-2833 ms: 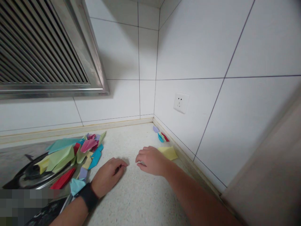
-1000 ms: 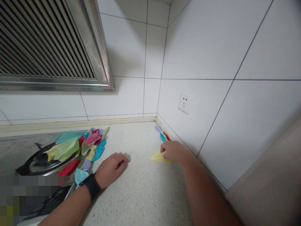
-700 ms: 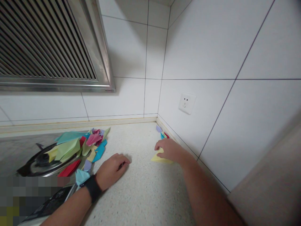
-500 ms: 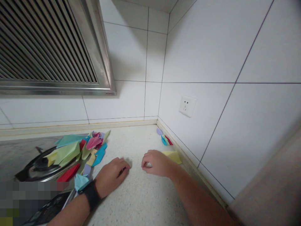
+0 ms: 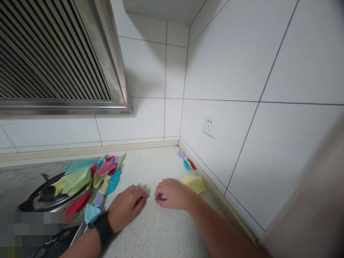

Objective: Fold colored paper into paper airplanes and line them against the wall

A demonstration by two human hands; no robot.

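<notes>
Head view: the yellow paper (image 5: 197, 184) lies flat on the desk (image 5: 158, 233), right of the right hand's (image 5: 174, 193) curled fingers, its long axis roughly sideways; the left hand (image 5: 126, 206), also curled, is farther. Whether either pinches anything, I cannot tell.

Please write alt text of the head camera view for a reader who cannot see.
Two bare hands, left and right, rest near each other above a speckled countertop. Yellow paper lies beside the right one; colorful folded papers pile at left around a stove burner.
</notes>
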